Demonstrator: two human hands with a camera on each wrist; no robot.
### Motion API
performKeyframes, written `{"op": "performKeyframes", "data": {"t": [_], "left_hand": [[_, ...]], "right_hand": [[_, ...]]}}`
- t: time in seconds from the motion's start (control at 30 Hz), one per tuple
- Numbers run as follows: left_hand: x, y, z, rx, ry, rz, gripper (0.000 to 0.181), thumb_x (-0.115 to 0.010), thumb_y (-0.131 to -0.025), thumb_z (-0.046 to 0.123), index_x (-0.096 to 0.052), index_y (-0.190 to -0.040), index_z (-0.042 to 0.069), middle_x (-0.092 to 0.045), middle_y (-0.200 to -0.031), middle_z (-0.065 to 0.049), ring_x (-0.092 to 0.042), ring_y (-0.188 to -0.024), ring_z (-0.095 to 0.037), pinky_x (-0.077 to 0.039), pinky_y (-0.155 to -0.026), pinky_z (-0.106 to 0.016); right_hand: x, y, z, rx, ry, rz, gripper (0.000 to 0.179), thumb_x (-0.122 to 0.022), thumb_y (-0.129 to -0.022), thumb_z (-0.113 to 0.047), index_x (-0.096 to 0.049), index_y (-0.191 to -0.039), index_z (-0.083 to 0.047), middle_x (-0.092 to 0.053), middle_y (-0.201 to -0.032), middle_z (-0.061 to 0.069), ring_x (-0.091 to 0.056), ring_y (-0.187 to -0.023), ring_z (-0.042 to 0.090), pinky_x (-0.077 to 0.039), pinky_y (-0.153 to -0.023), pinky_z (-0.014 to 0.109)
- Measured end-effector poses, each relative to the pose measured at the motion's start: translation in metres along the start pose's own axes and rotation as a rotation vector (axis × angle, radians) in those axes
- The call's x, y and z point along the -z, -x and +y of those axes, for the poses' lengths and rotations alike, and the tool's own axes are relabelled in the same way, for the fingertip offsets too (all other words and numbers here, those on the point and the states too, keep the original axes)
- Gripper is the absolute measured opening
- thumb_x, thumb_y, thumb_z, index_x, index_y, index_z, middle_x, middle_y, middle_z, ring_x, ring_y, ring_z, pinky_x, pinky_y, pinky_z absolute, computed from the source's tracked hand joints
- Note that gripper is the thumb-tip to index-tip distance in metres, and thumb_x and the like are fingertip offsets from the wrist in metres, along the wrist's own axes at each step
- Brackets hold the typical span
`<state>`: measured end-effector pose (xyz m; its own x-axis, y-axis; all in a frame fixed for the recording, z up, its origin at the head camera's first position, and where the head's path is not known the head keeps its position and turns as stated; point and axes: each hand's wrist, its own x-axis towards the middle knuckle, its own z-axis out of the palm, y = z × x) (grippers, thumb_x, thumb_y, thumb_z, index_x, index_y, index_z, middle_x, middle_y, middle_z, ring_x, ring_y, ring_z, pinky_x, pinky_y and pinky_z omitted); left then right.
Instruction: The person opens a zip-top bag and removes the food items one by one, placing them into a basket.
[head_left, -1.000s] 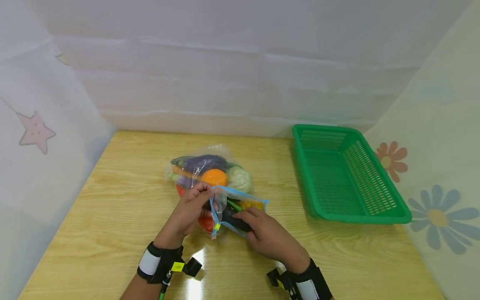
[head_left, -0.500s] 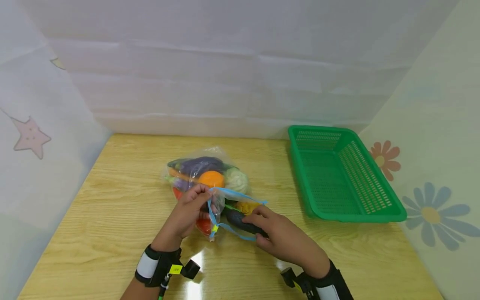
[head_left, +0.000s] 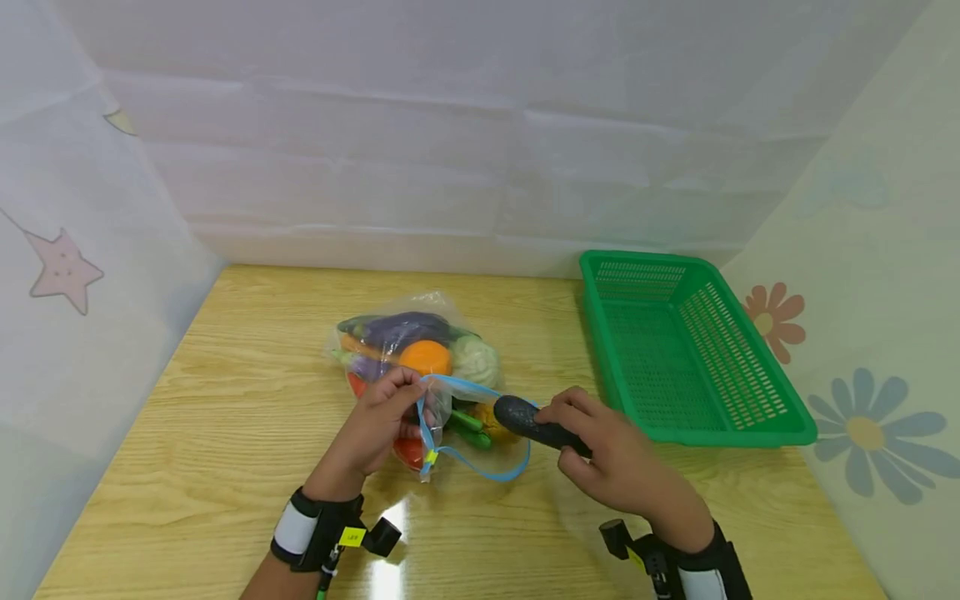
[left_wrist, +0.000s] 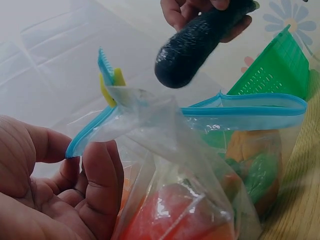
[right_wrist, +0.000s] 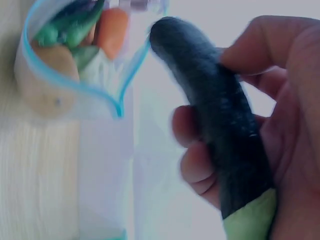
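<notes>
Drawn rightward, the dark vegetable (head_left: 517,414) is above the right edge of the bag (left_wrist: 250,111), seemingly light, stiff, best held mid-length, as the right hand's (head_left: 618,458) grip has it, while the left hand (head_left: 378,421) pinches the bag.

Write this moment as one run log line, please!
left grip: pinches blue-rimmed bag; right grip: holds dark vegetable outside bag; green basket: right of bag
</notes>
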<state>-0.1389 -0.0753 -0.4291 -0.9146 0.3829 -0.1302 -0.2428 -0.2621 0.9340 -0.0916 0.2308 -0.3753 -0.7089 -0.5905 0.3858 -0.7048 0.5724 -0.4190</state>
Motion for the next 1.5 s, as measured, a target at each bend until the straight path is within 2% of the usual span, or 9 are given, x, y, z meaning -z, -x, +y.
{"op": "performKeyframes", "data": {"t": [0.13,0.27,0.33,0.5,0.7,0.9,1.17,1.33,1.5], "left_hand": [[-0.002,0.000,0.000,-0.005,0.000,0.008,0.014,-0.045,-0.107,0.016,-0.046,-0.101,0.003,-0.059,-0.089,-0.007,-0.062,-0.070,-0.014,-0.051,-0.057,-0.022],[-0.004,-0.001,-0.003,-0.005,0.006,0.019,0.013,-0.044,-0.107,0.014,-0.046,-0.101,0.003,-0.059,-0.088,-0.007,-0.062,-0.069,-0.015,-0.051,-0.057,-0.023],[-0.005,-0.002,-0.005,-0.005,0.008,0.022,0.012,-0.044,-0.107,0.014,-0.046,-0.101,0.003,-0.059,-0.088,-0.007,-0.062,-0.069,-0.015,-0.051,-0.057,-0.023],[-0.009,-0.005,-0.007,-0.013,-0.007,0.019,0.014,-0.044,-0.107,0.015,-0.047,-0.101,0.003,-0.058,-0.088,-0.008,-0.062,-0.069,-0.015,-0.051,-0.057,-0.023],[-0.013,-0.006,-0.008,-0.026,-0.014,0.008,0.014,-0.043,-0.107,0.014,-0.048,-0.100,0.003,-0.057,-0.090,-0.007,-0.062,-0.070,-0.015,-0.051,-0.058,-0.024],[-0.013,-0.007,-0.009,-0.031,-0.021,-0.001,0.014,-0.043,-0.107,0.015,-0.048,-0.101,0.003,-0.057,-0.091,-0.007,-0.061,-0.071,-0.015,-0.051,-0.058,-0.024],[-0.014,-0.008,-0.008,-0.028,-0.029,0.016,0.015,-0.043,-0.107,0.015,-0.047,-0.101,0.002,-0.058,-0.090,-0.008,-0.062,-0.069,-0.015,-0.052,-0.057,-0.024],[-0.018,-0.011,-0.008,-0.027,-0.056,-0.014,0.017,-0.044,-0.107,0.017,-0.047,-0.102,0.001,-0.058,-0.091,-0.009,-0.062,-0.070,-0.015,-0.053,-0.058,-0.024],[-0.020,-0.013,-0.006,-0.031,-0.075,-0.041,0.017,-0.042,-0.107,0.015,-0.046,-0.101,0.000,-0.058,-0.093,-0.010,-0.061,-0.070,-0.015,-0.052,-0.057,-0.024]], "right_hand": [[0.020,0.000,0.016,0.006,0.099,0.093,0.047,-0.058,-0.077,0.007,-0.064,-0.118,-0.013,-0.057,-0.113,0.004,-0.052,-0.078,0.012,-0.043,-0.060,0.026],[0.048,0.002,0.035,-0.064,0.280,0.118,0.045,-0.062,-0.082,0.004,-0.061,-0.126,-0.007,-0.055,-0.117,0.012,-0.053,-0.076,0.016,-0.045,-0.057,0.033],[0.062,0.003,0.046,-0.104,0.326,0.110,0.046,-0.064,-0.085,0.005,-0.058,-0.130,-0.004,-0.053,-0.119,0.017,-0.055,-0.078,0.021,-0.047,-0.058,0.038],[0.090,0.006,0.079,-0.185,0.324,0.073,0.047,-0.064,-0.089,0.009,-0.054,-0.134,0.003,-0.049,-0.120,0.026,-0.052,-0.081,0.028,-0.044,-0.059,0.041],[0.106,0.001,0.114,-0.317,0.325,-0.046,0.042,-0.059,-0.097,-0.001,-0.049,-0.138,0.005,-0.048,-0.120,0.027,-0.049,-0.082,0.029,-0.041,-0.063,0.042],[0.105,-0.013,0.155,-0.478,0.293,-0.169,0.045,-0.053,-0.103,-0.010,-0.043,-0.143,0.006,-0.041,-0.130,0.035,-0.051,-0.101,0.045,-0.044,-0.074,0.056],[0.085,-0.034,0.203,-0.603,0.224,-0.340,0.049,-0.050,-0.100,-0.011,-0.039,-0.143,0.010,-0.035,-0.135,0.043,-0.051,-0.108,0.052,-0.045,-0.078,0.058],[0.074,-0.023,0.218,-0.643,0.222,-0.408,0.048,-0.048,-0.100,-0.006,-0.036,-0.142,0.013,-0.034,-0.134,0.045,-0.043,-0.117,0.058,-0.043,-0.087,0.064],[0.069,-0.012,0.225,-0.652,0.215,-0.385,0.034,-0.054,-0.099,-0.004,-0.045,-0.127,0.013,-0.046,-0.118,0.039,-0.050,-0.106,0.052,-0.046,-0.077,0.057]]}}
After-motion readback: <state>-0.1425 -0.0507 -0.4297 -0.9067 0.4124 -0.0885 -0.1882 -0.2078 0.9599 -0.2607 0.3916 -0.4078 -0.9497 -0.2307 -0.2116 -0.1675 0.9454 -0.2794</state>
